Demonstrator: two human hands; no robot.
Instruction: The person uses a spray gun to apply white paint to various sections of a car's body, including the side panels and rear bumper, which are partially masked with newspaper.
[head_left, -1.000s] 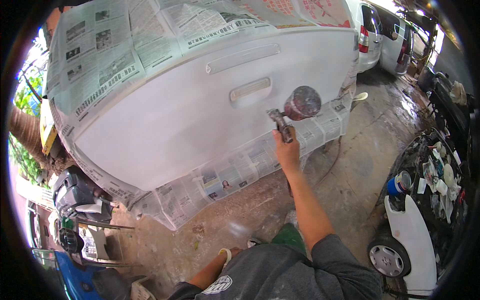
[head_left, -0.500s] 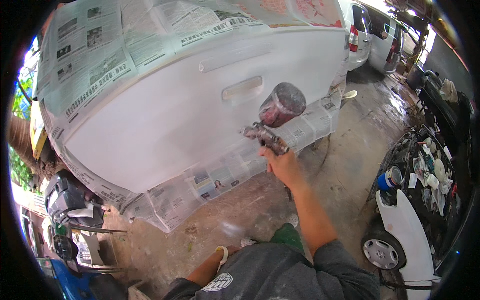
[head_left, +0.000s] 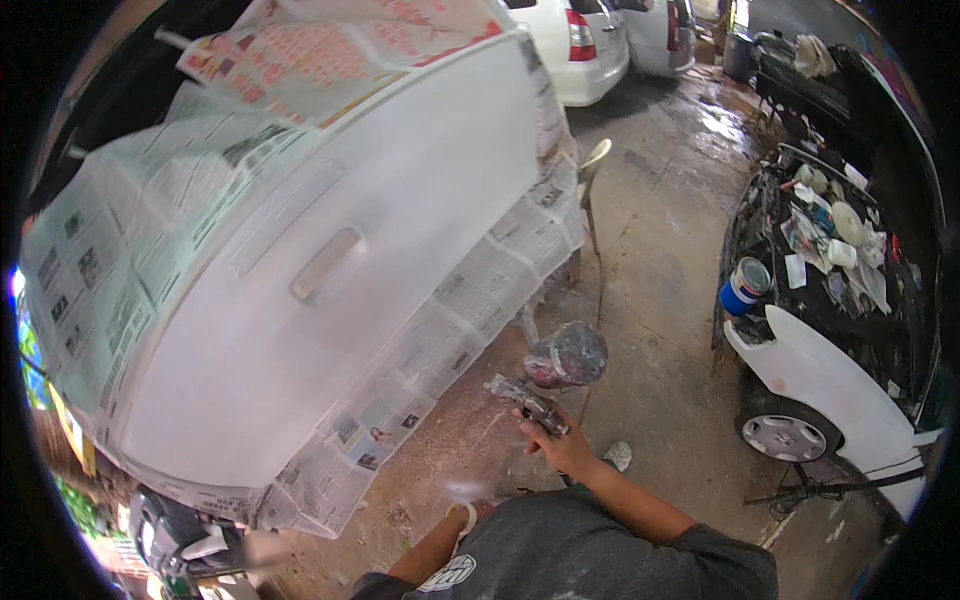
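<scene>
My right hand (head_left: 562, 440) is closed round the handle of a paint spray gun (head_left: 528, 402). A round, paint-smeared cup (head_left: 572, 355) sits on top of the gun. The nozzle points left toward a white car body panel (head_left: 420, 180) and stands apart from it. The panel has an oblong handle recess (head_left: 328, 264), and newspaper masking (head_left: 445, 325) lines its edges. My left hand (head_left: 484, 509) hangs low in front of my body, a pale band at its wrist; my shirt hides most of its fingers.
A hose (head_left: 592, 230) runs down beside the panel's right end. At right, a white car fender (head_left: 835, 385) with a wheel (head_left: 788, 437) stands by an engine bay holding a blue paint can (head_left: 745, 284) and rags. White vehicles (head_left: 580, 50) stand at the back; a dark motorcycle (head_left: 180, 530) is lower left.
My right hand has drawn the spray gun down and back, away from the panel's face. My view has swung right, so the panel appears farther left and more tilted.
</scene>
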